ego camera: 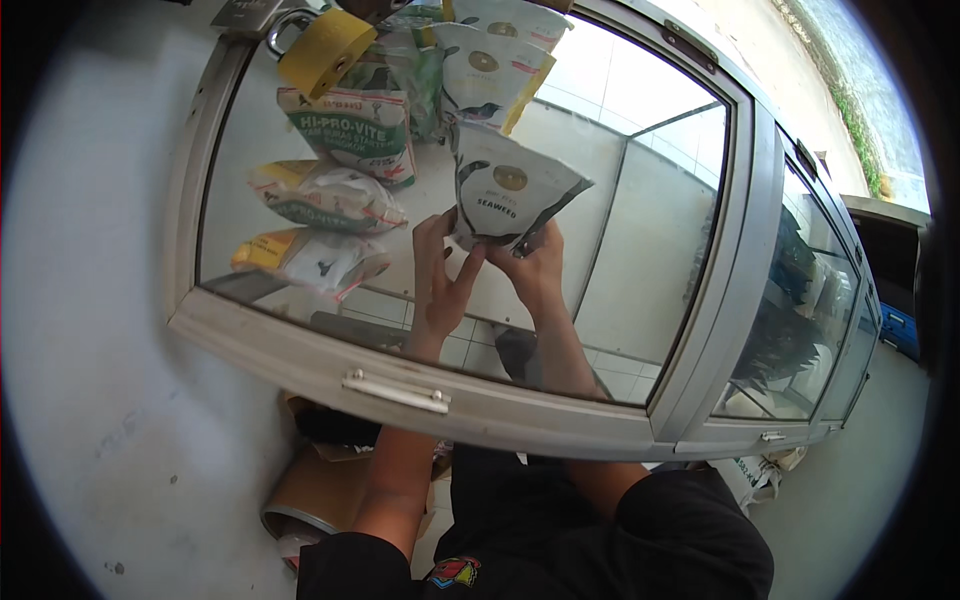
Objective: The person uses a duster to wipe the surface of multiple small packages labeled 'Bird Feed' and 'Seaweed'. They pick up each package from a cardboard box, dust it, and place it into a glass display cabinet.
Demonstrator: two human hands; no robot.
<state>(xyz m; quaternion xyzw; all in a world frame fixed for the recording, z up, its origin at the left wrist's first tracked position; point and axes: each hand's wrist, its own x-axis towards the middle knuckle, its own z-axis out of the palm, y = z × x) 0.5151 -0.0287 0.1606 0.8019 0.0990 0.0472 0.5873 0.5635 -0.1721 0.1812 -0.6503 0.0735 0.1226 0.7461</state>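
Seen through a glass pane, a white stand-up pouch (pixel 517 184) with a gold round emblem and dark printing stands tilted between my two hands. My left hand (pixel 444 274) grips its lower left side, thumb near the bottom edge. At the lower right, my right hand (pixel 538 259) holds the pouch, its fingers partly hidden behind it. Just beyond is a similar white pouch with a yellow edge (pixel 487 75). To the left lie a green-and-white feed bag (pixel 349 135), a crumpled bag (pixel 330 195) and a yellow-and-white bag (pixel 311 259).
An aluminium-framed glass panel (pixel 480 416) with a handle (pixel 396 394) spans above my forearms. A yellow padlock (pixel 327 52) hangs at the upper left corner. More glazed compartments (pixel 795 300) continue right. A brown drum (pixel 322 487) lies below, beside the pale wall (pixel 90 300).
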